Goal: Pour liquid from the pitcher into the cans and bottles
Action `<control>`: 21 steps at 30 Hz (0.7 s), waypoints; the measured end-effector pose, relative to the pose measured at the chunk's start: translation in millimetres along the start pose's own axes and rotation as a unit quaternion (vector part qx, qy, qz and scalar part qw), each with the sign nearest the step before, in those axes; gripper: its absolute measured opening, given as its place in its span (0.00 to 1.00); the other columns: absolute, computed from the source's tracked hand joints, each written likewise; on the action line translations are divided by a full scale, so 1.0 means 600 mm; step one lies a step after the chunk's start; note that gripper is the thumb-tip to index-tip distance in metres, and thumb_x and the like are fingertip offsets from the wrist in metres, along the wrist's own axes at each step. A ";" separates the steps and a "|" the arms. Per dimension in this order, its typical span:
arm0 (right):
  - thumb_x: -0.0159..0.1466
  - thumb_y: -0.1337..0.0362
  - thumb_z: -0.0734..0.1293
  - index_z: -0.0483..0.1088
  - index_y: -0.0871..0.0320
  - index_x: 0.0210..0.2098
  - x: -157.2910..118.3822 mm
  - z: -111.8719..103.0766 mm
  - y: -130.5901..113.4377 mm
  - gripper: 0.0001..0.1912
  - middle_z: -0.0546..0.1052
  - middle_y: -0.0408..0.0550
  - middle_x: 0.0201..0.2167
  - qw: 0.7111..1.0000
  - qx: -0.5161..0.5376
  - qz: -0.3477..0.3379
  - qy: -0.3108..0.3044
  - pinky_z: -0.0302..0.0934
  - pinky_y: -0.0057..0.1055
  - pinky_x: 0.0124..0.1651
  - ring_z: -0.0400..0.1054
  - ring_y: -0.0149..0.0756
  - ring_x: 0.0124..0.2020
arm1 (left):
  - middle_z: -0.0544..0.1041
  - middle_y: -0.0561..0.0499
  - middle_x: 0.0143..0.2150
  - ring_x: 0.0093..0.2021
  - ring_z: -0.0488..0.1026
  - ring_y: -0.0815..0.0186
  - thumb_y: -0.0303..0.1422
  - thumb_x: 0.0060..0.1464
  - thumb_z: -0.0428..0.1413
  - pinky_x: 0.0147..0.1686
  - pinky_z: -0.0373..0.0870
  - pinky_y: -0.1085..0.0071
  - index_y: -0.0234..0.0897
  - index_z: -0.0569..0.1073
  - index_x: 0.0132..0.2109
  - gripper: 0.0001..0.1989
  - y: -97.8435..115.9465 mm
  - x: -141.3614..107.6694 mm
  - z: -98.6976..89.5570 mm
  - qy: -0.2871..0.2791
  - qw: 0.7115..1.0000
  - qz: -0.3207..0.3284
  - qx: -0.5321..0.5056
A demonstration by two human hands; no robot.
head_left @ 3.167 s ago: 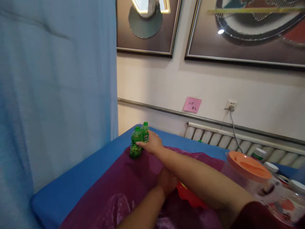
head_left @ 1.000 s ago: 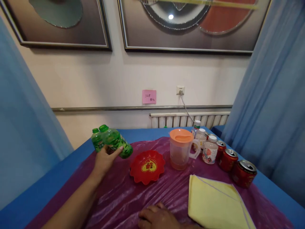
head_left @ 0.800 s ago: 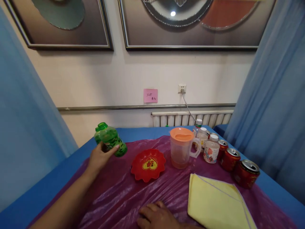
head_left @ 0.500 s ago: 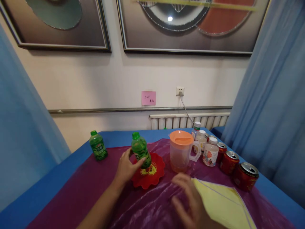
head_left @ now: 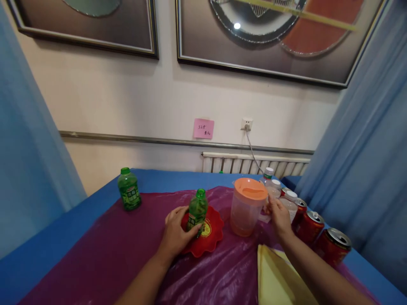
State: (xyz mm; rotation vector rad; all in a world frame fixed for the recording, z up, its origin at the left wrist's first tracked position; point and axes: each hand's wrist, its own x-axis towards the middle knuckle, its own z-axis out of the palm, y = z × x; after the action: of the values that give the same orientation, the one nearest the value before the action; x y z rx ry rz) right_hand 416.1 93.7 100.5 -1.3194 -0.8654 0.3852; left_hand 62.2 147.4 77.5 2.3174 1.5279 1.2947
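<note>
My left hand (head_left: 178, 226) is wrapped round a green plastic drink bottle (head_left: 197, 207), whose top looks uncapped. The bottle is over a red scalloped plate (head_left: 216, 228) with a yellow print; my fingers hide whether its base touches the plate. To the right, my right hand (head_left: 277, 212) closes on the handle of a clear plastic jug (head_left: 243, 216). An orange lid (head_left: 250, 189) covers the jug, and a little amber liquid shows at its bottom. The jug looks upright on the purple sheet.
Another green bottle (head_left: 129, 190) stands at the left. Clear bottles with white caps (head_left: 290, 196) and red cans (head_left: 332, 245) line the right side. A folded yellow cloth (head_left: 275, 275) lies under my right forearm. Purple plastic (head_left: 127, 250) covers part of the blue table (head_left: 159, 176).
My right hand has moved up and right from above the sheet and taken hold of the jug's handle. The bottle in my left hand has gone from tilted to nearly upright.
</note>
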 end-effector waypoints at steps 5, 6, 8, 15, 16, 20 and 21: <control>0.57 0.33 0.66 0.60 0.54 0.19 0.042 0.014 -0.033 0.32 0.63 0.38 0.15 0.999 -0.029 -0.020 -0.013 0.52 0.29 0.23 0.56 0.31 0.19 | 0.79 0.40 0.53 0.55 0.73 0.46 0.47 0.46 0.65 0.56 0.68 0.47 0.37 0.76 0.53 0.30 0.000 -0.003 0.004 -0.016 1.000 0.007 -0.004; 0.57 0.33 0.67 0.60 0.54 0.19 0.054 0.014 -0.045 0.31 0.62 0.38 0.15 0.999 -0.035 -0.029 -0.018 0.52 0.29 0.23 0.56 0.30 0.19 | 0.79 0.40 0.52 0.55 0.73 0.46 0.47 0.46 0.65 0.56 0.68 0.47 0.37 0.76 0.53 0.29 0.002 -0.004 0.003 -0.016 1.000 0.004 -0.005; 0.57 0.35 0.68 0.60 0.54 0.19 0.077 0.015 -0.077 0.30 0.61 0.37 0.15 0.997 -0.047 -0.051 -0.029 0.50 0.28 0.23 0.54 0.29 0.19 | 0.79 0.41 0.52 0.54 0.73 0.46 0.46 0.45 0.66 0.56 0.68 0.47 0.38 0.76 0.53 0.29 0.007 -0.005 0.000 -0.020 1.000 0.002 -0.008; 0.57 0.38 0.69 0.58 0.54 0.18 0.127 0.035 -0.203 0.29 0.54 0.35 0.16 0.981 -0.097 -0.133 -0.100 0.45 0.28 0.24 0.49 0.28 0.20 | 0.79 0.41 0.53 0.57 0.71 0.46 0.43 0.45 0.66 0.59 0.64 0.46 0.40 0.76 0.54 0.29 0.023 -0.011 -0.010 -0.052 0.998 0.002 -0.030; 0.57 0.39 0.69 0.57 0.54 0.18 0.129 0.041 -0.216 0.29 0.54 0.35 0.16 0.978 -0.103 -0.143 -0.111 0.45 0.28 0.24 0.49 0.28 0.20 | 0.79 0.41 0.53 0.57 0.71 0.46 0.43 0.46 0.66 0.59 0.63 0.46 0.41 0.76 0.55 0.29 0.024 -0.012 -0.011 -0.054 0.998 0.002 -0.034; 0.57 0.41 0.70 0.55 0.54 0.18 0.131 0.064 -0.252 0.29 0.51 0.35 0.17 0.964 -0.132 -0.177 -0.147 0.41 0.28 0.24 0.46 0.27 0.21 | 0.78 0.41 0.54 0.57 0.71 0.46 0.43 0.46 0.66 0.59 0.63 0.45 0.41 0.76 0.55 0.29 0.023 -0.013 -0.013 -0.057 0.997 -0.004 -0.043; 0.57 0.42 0.70 0.54 0.53 0.18 0.131 0.070 -0.258 0.28 0.50 0.35 0.18 0.959 -0.141 -0.189 -0.156 0.40 0.28 0.24 0.45 0.27 0.21 | 0.78 0.40 0.54 0.57 0.71 0.46 0.43 0.46 0.66 0.59 0.63 0.46 0.40 0.76 0.55 0.29 0.023 -0.013 -0.013 -0.058 0.997 -0.005 -0.042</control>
State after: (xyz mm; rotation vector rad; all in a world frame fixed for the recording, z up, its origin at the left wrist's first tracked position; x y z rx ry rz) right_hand 401.8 138.3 272.7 -1.3325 -1.4525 0.1720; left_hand 65.8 131.3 84.2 2.2857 1.4199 1.1769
